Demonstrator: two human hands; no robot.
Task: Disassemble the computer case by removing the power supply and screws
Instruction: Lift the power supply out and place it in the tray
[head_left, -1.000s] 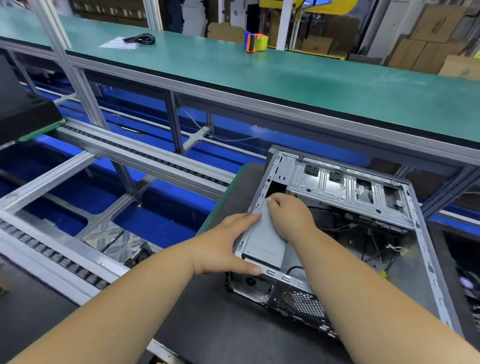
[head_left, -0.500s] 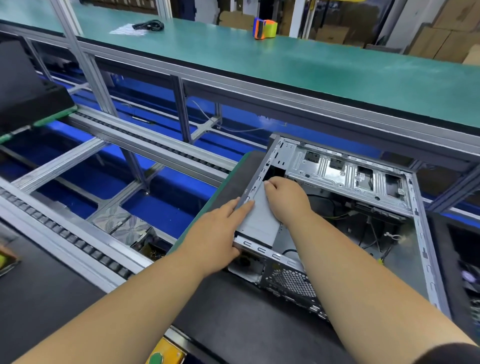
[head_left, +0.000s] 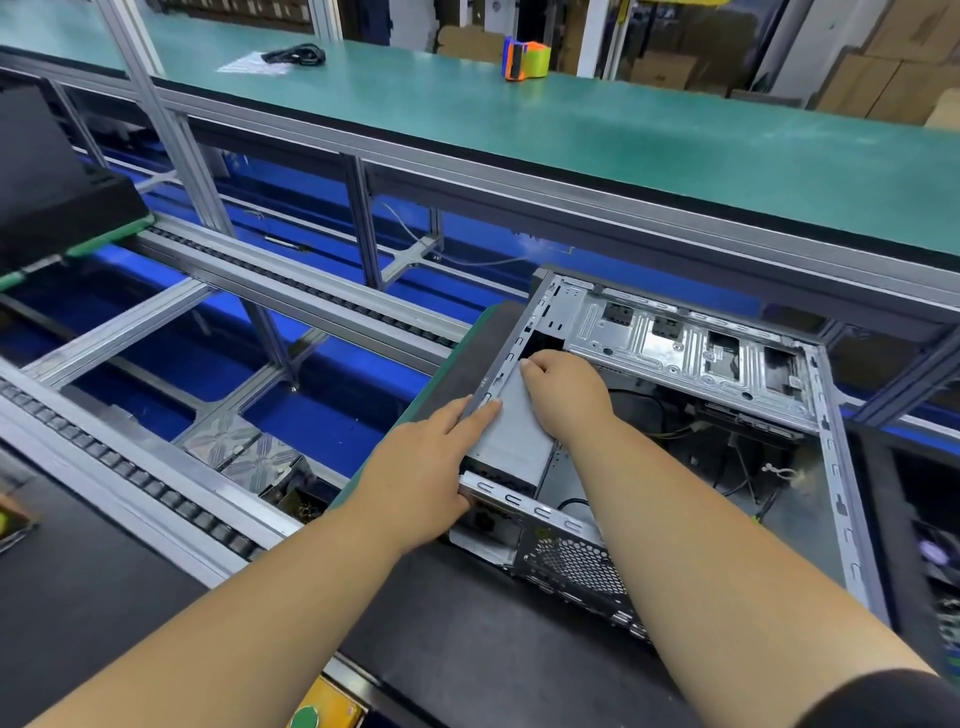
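From the head view, a computer case (head_left: 691, 447) lies on its side on a dark surface (head_left: 467, 644), with its open side facing up. The power supply (head_left: 511, 431), a grey metal box, sits in the near left corner of the case, just behind the case's back wall with the mesh holes.

The left hand (head_left: 421, 467) lies over the left edge of the case. Its fingers are straight and press flat on the left side of the power supply, and its thumb reaches down by the back rail. This grip is wide and holds nothing.

The right hand (head_left: 563, 395) is on top of the far end of the power supply. Its fingers are bent and hook over the far top edge of the box, so this grip is holding the power supply.

The box's long side runs from the near end of the case to the far end, along the left wall. The right hand is at the far end and the left hand is at the near left side. I think the box has to be lifted up and out of the open top. Black cables (head_left: 727, 467) lie inside the case, to the right of the box. They may still be joined to it and could catch, but I cannot tell.

One view only, so nothing more to add.
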